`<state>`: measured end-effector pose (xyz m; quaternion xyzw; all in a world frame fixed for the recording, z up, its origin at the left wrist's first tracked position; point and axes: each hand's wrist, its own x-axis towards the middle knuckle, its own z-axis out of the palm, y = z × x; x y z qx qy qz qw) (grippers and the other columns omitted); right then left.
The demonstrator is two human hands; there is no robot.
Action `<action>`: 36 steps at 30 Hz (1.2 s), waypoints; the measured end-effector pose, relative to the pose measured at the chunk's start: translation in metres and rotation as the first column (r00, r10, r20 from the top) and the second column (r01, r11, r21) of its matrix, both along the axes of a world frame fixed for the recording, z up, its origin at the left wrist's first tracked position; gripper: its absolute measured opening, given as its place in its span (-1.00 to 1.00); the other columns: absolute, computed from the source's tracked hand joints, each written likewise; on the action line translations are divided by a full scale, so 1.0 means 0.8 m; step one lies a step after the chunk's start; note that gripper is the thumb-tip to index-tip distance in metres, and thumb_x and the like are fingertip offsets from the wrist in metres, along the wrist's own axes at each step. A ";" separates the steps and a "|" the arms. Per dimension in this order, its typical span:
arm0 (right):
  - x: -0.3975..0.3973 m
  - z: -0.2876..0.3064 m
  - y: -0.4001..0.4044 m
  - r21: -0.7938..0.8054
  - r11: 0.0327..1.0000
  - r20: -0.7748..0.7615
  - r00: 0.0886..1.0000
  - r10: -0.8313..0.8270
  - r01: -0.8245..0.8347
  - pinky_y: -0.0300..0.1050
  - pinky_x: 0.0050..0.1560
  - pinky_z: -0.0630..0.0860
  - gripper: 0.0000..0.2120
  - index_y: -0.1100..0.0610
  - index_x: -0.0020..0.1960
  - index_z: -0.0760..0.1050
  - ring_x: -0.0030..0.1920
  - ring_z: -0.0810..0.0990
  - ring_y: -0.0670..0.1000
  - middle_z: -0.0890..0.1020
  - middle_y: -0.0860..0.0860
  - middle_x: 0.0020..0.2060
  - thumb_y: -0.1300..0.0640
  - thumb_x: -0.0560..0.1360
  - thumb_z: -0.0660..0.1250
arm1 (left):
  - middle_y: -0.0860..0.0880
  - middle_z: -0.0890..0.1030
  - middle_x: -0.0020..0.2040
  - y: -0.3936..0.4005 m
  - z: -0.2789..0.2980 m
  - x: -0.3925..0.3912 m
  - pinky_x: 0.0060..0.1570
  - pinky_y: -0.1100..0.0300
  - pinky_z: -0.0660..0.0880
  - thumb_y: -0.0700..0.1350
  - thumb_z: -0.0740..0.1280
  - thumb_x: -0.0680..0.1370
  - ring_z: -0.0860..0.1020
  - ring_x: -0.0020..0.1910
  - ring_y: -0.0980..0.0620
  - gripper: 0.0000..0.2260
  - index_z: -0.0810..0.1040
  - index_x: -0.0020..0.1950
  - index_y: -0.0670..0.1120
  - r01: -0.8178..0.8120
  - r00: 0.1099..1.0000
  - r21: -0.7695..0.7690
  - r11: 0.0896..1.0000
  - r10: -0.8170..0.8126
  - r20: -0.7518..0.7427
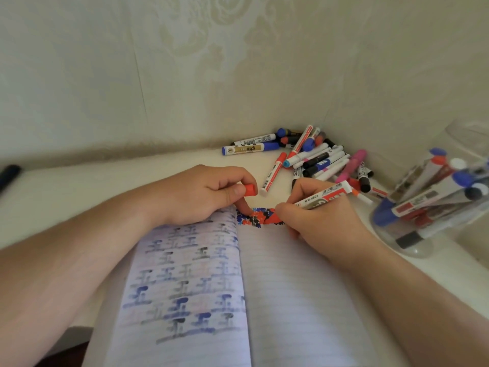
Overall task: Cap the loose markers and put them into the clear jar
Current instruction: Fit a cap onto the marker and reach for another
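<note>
My left hand [209,193] pinches a red marker cap [250,189] between thumb and fingers, resting at the top edge of an open notebook [277,287]. My right hand [315,221] grips an uncapped red marker [326,195] like a pen, its tip hidden under the hand at the top of the right page beside a patch of red, blue and black dots [260,217]. A pile of loose markers [315,157] lies in the wall corner behind. The clear jar [412,234] stands at the right with several markers inside.
One red-capped marker [272,172] lies apart, just behind my hands. A dark object [9,174] sits at the far left of the white table. The wall runs close behind, and the table's front edge shows at the lower left.
</note>
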<state>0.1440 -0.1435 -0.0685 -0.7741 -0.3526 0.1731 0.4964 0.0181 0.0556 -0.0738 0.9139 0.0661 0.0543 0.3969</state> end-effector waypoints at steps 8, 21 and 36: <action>-0.001 -0.002 0.000 -0.024 0.999 0.026 0.999 0.024 -0.023 -0.16 -0.50 0.37 -0.76 0.19 -0.32 0.47 -0.52 0.45 -0.03 0.60 0.16 -0.49 0.25 0.45 0.48 | 0.21 0.74 -0.01 -0.001 0.001 0.000 0.24 0.25 0.47 -0.03 0.21 0.72 0.63 0.11 0.26 -0.83 0.58 0.21 0.10 -0.006 1.000 0.013 1.000 0.006 0.003; -0.001 -0.004 0.001 -0.015 1.000 0.032 0.999 0.020 -0.019 -0.15 -0.50 0.36 -0.78 0.25 -0.30 0.46 -0.51 0.43 -0.02 0.59 0.23 -0.46 0.25 0.41 0.48 | 0.22 0.74 0.00 -0.002 0.001 -0.001 0.36 0.08 0.45 -0.02 0.19 0.73 0.62 0.14 0.25 -0.82 0.57 0.21 0.14 -0.012 1.000 0.006 1.000 0.012 -0.008; 0.001 -0.004 -0.001 -0.008 1.000 0.014 1.000 -0.007 0.007 -0.16 -0.49 0.39 -0.78 0.18 -0.32 0.46 -0.51 0.44 -0.04 0.61 0.16 -0.48 0.25 0.45 0.45 | 0.23 0.74 -0.01 -0.001 -0.001 0.000 0.33 0.13 0.44 -0.01 0.18 0.73 0.63 0.14 0.26 -0.83 0.56 0.17 0.18 -0.006 1.000 -0.005 1.000 0.006 -0.005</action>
